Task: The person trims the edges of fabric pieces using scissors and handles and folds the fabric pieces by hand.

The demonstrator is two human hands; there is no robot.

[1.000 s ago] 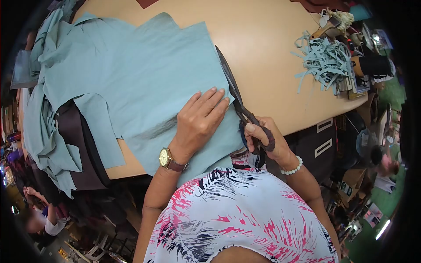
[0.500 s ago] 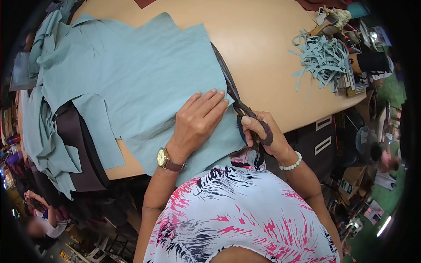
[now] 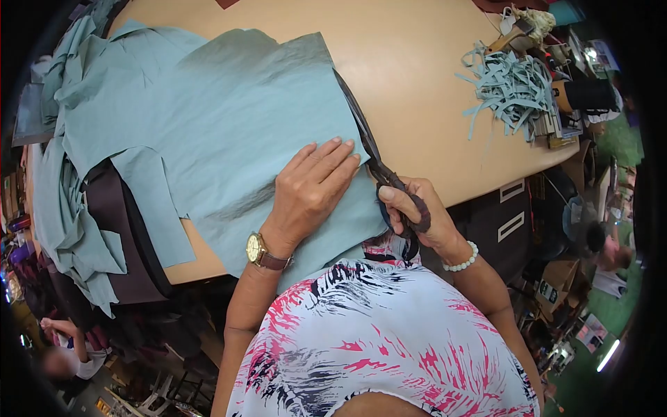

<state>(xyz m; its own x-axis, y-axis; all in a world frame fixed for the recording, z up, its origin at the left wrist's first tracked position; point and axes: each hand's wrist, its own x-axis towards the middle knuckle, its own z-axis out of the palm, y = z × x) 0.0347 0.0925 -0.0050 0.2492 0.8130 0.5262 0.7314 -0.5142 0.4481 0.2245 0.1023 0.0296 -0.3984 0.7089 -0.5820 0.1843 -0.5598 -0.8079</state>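
Observation:
A wide light blue-green cloth (image 3: pixel 243 118) lies over the table, with dark wrinkle shadows near its top edge and beside my left hand. My left hand (image 3: pixel 313 191) rests flat on the cloth near its right edge, fingers extended and pointing up and right. Long dark scissors (image 3: pixel 368 139) lie along that edge, their blades partly hidden by the cloth. Closed round the scissors' handles is my right hand (image 3: pixel 420 212), its thumb and fingers in the loops. A corner of the cloth sticks out beside my left fingertips.
Thin blue-green strips (image 3: pixel 511 90) are heaped at the table's (image 3: pixel 424 83) right end, beside a brush (image 3: pixel 507 38) and a black cylinder (image 3: pixel 590 95). Bunched cloth (image 3: pixel 69 229) and dark material (image 3: pixel 128 236) hang at the left. Another person (image 3: pixel 69 354) is at the lower left.
Near its top edge the cloth has rippled, with darker shading there now. The scissor handles have drawn closer together in my right hand. My left hand has shifted slightly left.

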